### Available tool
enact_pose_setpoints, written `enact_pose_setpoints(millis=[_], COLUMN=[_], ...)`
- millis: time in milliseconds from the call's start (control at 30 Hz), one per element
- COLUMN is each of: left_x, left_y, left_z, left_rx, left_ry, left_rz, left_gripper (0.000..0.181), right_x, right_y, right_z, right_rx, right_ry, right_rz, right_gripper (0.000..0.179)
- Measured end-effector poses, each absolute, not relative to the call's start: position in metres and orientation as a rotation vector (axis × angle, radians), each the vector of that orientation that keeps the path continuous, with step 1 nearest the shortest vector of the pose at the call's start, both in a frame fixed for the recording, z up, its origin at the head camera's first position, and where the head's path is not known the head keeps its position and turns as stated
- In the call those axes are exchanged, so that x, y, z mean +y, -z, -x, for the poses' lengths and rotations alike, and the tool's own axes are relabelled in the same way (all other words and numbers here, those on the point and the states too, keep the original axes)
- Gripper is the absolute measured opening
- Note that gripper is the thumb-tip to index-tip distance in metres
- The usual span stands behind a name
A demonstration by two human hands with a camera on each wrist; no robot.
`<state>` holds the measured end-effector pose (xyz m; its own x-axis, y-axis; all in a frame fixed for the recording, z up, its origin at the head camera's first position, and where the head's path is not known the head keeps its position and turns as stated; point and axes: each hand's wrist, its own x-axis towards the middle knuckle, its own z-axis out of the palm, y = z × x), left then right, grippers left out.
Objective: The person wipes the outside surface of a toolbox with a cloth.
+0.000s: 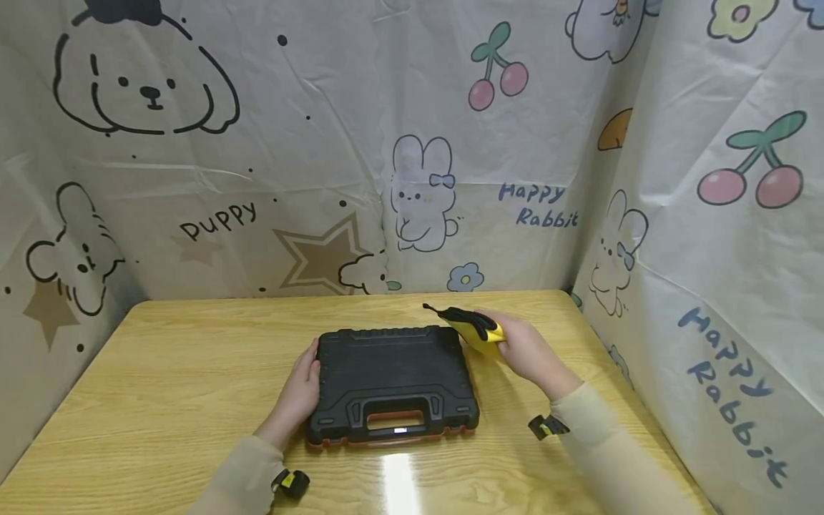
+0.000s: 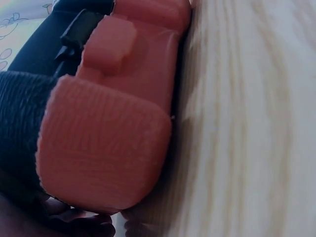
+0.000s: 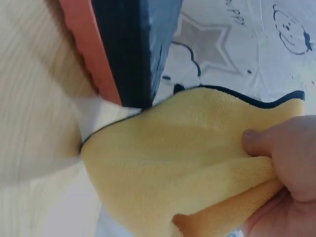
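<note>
A black hard plastic tool case (image 1: 393, 372) lies flat on the table, its handle toward me. Seen from the left wrist, the lower shell (image 2: 108, 143) is orange-red and rests on the wood. Along the case's left side my left hand (image 1: 299, 393) touches the wall with its fingers fairly straight; in its wrist view only a few fingers show, low and dark. My right hand (image 1: 531, 354) pinches a yellow cloth (image 3: 173, 143) with a black edge, beside the case's far right corner. Part of the cloth's black side (image 1: 466, 318) shows above that corner.
The wooden table (image 1: 193, 372) extends on both sides of the case. White printed sheets (image 1: 309, 164) hang behind it and along the left and right sides. Small black wrist devices (image 1: 292, 484) are worn at both sleeves.
</note>
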<state>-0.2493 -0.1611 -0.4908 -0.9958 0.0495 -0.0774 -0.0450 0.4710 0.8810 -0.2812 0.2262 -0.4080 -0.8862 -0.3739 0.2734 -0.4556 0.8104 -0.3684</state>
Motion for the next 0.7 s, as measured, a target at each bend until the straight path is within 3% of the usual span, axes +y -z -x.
enact_pose_setpoints(millis=[500,700], left_x=[-0.162,-0.162], left_y=[0.492,0.492], left_z=[0.250,0.251], left_rx=[2.597,2.608], left_ry=[-1.574,-1.570], left_rz=[0.005,0.006], left_gripper=[0.055,0.055], right_x=[0.270,0.275], right_y=[0.402,0.410], right_z=[0.299,0.300], right_rx=[-2.918,-2.945], right_ry=[-0.525,-0.466], right_rz=[-0.394,-0.431], right_gripper=[0.057,0.065])
